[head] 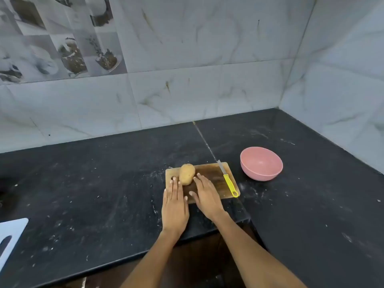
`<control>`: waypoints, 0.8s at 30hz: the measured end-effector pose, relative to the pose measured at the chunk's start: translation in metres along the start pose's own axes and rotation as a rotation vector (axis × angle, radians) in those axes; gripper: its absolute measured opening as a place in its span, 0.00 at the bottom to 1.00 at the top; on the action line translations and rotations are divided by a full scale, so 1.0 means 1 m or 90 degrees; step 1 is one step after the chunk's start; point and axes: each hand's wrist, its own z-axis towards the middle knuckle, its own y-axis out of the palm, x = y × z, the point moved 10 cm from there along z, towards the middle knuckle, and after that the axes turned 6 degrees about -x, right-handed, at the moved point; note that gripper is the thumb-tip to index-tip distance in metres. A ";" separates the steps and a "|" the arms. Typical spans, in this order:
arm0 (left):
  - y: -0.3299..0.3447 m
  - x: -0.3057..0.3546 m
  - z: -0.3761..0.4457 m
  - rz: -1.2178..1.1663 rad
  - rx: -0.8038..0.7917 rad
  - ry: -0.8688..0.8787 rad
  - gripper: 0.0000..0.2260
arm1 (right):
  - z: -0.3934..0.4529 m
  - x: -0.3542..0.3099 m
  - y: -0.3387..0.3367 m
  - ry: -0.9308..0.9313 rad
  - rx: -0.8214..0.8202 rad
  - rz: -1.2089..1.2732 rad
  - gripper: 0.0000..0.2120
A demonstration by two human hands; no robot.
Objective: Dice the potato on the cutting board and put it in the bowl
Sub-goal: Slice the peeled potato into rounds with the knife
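Knife (pixel 227 178) on board (pixel 209 179), bowl (pixel 261 166) beside.

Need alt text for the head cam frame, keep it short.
Two open hands, left hand and right hand, lie flat on a wooden cutting board either side of a whole potato. A yellow-handled knife lies on the board's right side; an empty pink bowl sits further right on the black counter.

Black speckled counter (pixel 104 183): wooden cutting board (pixel 209 177), pink bowl (pixel 261 166) beside it, white board (pixel 10 235) at left edge.
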 end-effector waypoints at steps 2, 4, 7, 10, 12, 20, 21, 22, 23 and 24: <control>0.000 -0.009 0.009 -0.047 0.007 -0.014 0.24 | 0.017 -0.003 0.005 0.004 -0.034 0.060 0.25; 0.006 -0.014 0.016 -0.064 -0.006 -0.012 0.24 | 0.033 -0.006 0.004 -0.002 -0.036 0.076 0.26; 0.004 -0.013 0.034 -0.107 -0.022 0.026 0.27 | 0.061 -0.010 0.011 -0.021 -0.069 0.071 0.28; 0.002 -0.013 0.047 -0.163 -0.041 0.068 0.27 | 0.085 -0.005 0.009 0.010 -0.091 0.088 0.29; -0.002 -0.016 0.053 -0.201 -0.038 0.076 0.28 | 0.095 -0.002 0.008 0.018 -0.107 0.104 0.24; -0.008 -0.006 0.068 -0.291 -0.108 0.144 0.25 | 0.067 0.034 -0.010 0.139 0.001 0.176 0.22; -0.006 0.000 0.071 -0.302 -0.122 0.161 0.27 | 0.061 0.039 -0.013 0.156 0.020 0.163 0.22; -0.005 0.007 0.075 -0.309 -0.129 0.182 0.29 | 0.055 0.044 -0.016 0.171 0.041 0.152 0.22; -0.005 0.014 0.078 -0.310 -0.137 0.201 0.31 | 0.049 0.048 -0.018 0.186 0.056 0.144 0.21; -0.003 0.022 0.082 -0.308 -0.149 0.220 0.33 | 0.044 0.053 -0.021 0.202 0.072 0.144 0.21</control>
